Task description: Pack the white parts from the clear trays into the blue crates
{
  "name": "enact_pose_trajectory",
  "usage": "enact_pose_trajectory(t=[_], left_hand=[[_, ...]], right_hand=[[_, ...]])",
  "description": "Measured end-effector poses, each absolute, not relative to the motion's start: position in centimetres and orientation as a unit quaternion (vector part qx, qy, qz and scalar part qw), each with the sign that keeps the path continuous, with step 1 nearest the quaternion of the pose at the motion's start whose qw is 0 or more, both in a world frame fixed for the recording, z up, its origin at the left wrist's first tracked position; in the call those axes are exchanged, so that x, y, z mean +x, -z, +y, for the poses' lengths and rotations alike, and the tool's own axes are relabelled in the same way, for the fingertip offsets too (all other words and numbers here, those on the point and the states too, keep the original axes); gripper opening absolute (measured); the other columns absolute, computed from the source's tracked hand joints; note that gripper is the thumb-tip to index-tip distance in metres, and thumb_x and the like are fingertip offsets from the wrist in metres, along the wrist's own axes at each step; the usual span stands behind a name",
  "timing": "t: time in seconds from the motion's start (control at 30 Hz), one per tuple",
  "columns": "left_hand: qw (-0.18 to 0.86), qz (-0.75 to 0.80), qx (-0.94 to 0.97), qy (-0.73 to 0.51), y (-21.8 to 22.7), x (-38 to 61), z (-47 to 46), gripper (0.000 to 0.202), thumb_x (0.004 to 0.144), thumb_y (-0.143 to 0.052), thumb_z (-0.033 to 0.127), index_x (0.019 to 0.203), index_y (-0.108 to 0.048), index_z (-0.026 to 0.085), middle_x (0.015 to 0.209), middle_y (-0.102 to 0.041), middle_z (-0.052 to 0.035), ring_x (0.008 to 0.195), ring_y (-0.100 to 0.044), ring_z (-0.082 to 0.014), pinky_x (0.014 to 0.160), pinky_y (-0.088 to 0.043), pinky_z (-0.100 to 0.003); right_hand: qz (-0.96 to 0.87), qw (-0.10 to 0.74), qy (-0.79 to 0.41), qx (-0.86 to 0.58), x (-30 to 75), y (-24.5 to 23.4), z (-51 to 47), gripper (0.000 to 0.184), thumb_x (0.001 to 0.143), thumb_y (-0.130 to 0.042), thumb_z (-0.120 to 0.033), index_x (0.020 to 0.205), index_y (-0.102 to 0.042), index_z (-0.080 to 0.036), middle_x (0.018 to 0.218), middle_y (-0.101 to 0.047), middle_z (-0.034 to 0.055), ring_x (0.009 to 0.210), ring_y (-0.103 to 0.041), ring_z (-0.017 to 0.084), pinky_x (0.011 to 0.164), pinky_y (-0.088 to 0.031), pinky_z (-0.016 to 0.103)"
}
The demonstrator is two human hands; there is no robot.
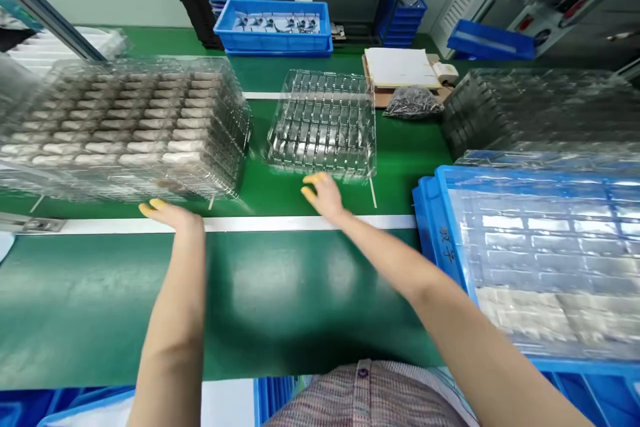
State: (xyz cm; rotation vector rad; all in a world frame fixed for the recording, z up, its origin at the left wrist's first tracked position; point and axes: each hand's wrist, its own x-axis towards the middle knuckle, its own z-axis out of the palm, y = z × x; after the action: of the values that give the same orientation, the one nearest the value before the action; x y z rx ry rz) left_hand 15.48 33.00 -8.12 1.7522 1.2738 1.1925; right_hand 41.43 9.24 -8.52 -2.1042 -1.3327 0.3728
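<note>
The left hand lies open and empty, its yellow-capped fingers at the near edge of a tall stack of clear plastic blister trays filled with pale oblong pieces; blur hides whether they touch it. The right hand, also empty and loosely curled, is just near of a stack of empty clear trays, which stands apart from the filled stack on the green table. To the right, a blue crate holds more clear trays over pale pieces, with a dark-looking pile of trays beyond it. Farther off on the table are a bag of small dark parts, papers on cardboard and a blue tray of metal parts.
</note>
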Motion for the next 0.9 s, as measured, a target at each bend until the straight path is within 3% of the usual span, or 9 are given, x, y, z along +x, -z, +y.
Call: enact_pose_trajectory(t=[0.07,0.13,0.23,0.33,0.47,0.63,0.7,0.8,0.9], left_hand=[[0.311,0.521,0.631,-0.484,10.3,16.8,29.2,0.064,0.106,0.001,0.038,0.158,0.021,0.008,0.173,0.017,-0.0269,0.164,0.016,-0.0307,0.132,0.005,-0.060],[0.322,0.501,0.654,-0.466,12.2,19.1,24.8,0.075,0.105,-0.026,0.046,0.162,0.005,0.008,0.174,0.000,-0.0292,0.166,-0.006,-0.0318,0.133,-0.010,-0.055],[0.301,0.379,0.806,-0.341,13.4,22.6,19.4,0.083,0.095,-0.052,0.048,0.160,-0.023,0.005,0.171,-0.016,-0.0330,0.164,-0.015,-0.0383,0.130,-0.018,-0.058],[0.234,0.317,0.877,-0.277,13.2,24.4,17.1,0.079,0.092,-0.055,0.044,0.155,-0.035,0.000,0.166,-0.026,-0.0360,0.161,-0.019,-0.0436,0.128,-0.016,-0.064],[0.189,0.310,0.897,-0.251,12.5,24.7,17.2,0.077,0.095,-0.048,0.046,0.157,-0.038,0.001,0.166,-0.029,-0.0352,0.160,-0.024,-0.0447,0.126,-0.021,-0.066],[0.188,0.330,0.917,-0.119,11.7,24.8,16.9,0.082,0.095,-0.042,0.054,0.160,-0.039,0.005,0.170,-0.023,-0.0330,0.149,-0.041,-0.0528,0.118,-0.036,-0.068],[0.164,0.344,0.919,-0.097,11.3,25.5,17.1,0.084,0.095,-0.040,0.056,0.162,-0.036,0.007,0.172,-0.020,-0.0315,0.150,-0.038,-0.0540,0.119,-0.030,-0.072],[0.161,0.380,0.908,-0.067,9.6,27.6,17.5,0.081,0.094,-0.038,0.057,0.162,-0.037,0.012,0.172,-0.023,-0.0283,0.154,-0.030,-0.0543,0.116,-0.022,-0.081],[0.170,0.376,0.904,-0.110,5.9,30.9,15.3,0.083,0.092,-0.046,0.058,0.160,-0.040,0.012,0.170,-0.028,-0.0288,0.155,-0.026,-0.0566,0.113,-0.025,-0.083]], right_hand=[[-0.493,0.173,-0.096,-0.847,46.1,6.8,9.2,0.032,0.098,-0.060,-0.021,0.128,-0.069,-0.012,0.138,-0.063,0.0234,0.133,-0.056,0.036,0.113,-0.045,0.054],[-0.510,0.117,-0.103,-0.846,48.9,5.1,8.8,0.027,0.093,-0.062,-0.011,0.118,-0.073,-0.010,0.129,-0.069,0.0218,0.126,-0.060,0.033,0.110,-0.048,0.048],[-0.543,0.091,-0.116,-0.827,49.2,2.7,8.2,0.022,0.094,-0.059,-0.009,0.107,-0.076,-0.014,0.117,-0.075,0.0068,0.115,-0.067,0.018,0.106,-0.049,0.030],[-0.595,0.067,-0.119,-0.792,47.1,0.6,8.0,0.021,0.095,-0.062,-0.019,0.112,-0.075,-0.021,0.116,-0.076,-0.0068,0.110,-0.069,0.009,0.097,-0.049,0.016],[-0.688,0.055,-0.092,-0.718,46.0,-3.2,4.9,0.050,0.089,-0.079,-0.029,0.137,-0.066,-0.023,0.134,-0.072,-0.0011,0.117,-0.069,0.019,0.093,-0.056,0.026],[-0.637,0.094,-0.060,-0.763,51.0,-8.4,-9.8,0.038,0.099,-0.065,-0.032,0.136,-0.068,-0.021,0.138,-0.071,0.0067,0.117,-0.071,0.026,0.102,-0.054,0.038],[-0.565,0.147,-0.021,-0.811,54.1,-9.5,-18.5,0.035,0.099,-0.062,-0.030,0.131,-0.071,-0.020,0.136,-0.073,0.0088,0.120,-0.070,0.027,0.107,-0.052,0.040],[-0.355,0.235,0.039,-0.904,58.0,-9.7,-31.9,0.037,0.095,-0.062,-0.029,0.129,-0.072,-0.017,0.130,-0.075,0.0122,0.110,-0.074,0.028,0.101,-0.057,0.044],[-0.192,0.214,0.060,-0.956,60.5,-8.1,-42.9,0.043,0.088,-0.063,-0.024,0.129,-0.071,-0.015,0.129,-0.075,0.0155,0.113,-0.073,0.032,0.104,-0.056,0.050]])
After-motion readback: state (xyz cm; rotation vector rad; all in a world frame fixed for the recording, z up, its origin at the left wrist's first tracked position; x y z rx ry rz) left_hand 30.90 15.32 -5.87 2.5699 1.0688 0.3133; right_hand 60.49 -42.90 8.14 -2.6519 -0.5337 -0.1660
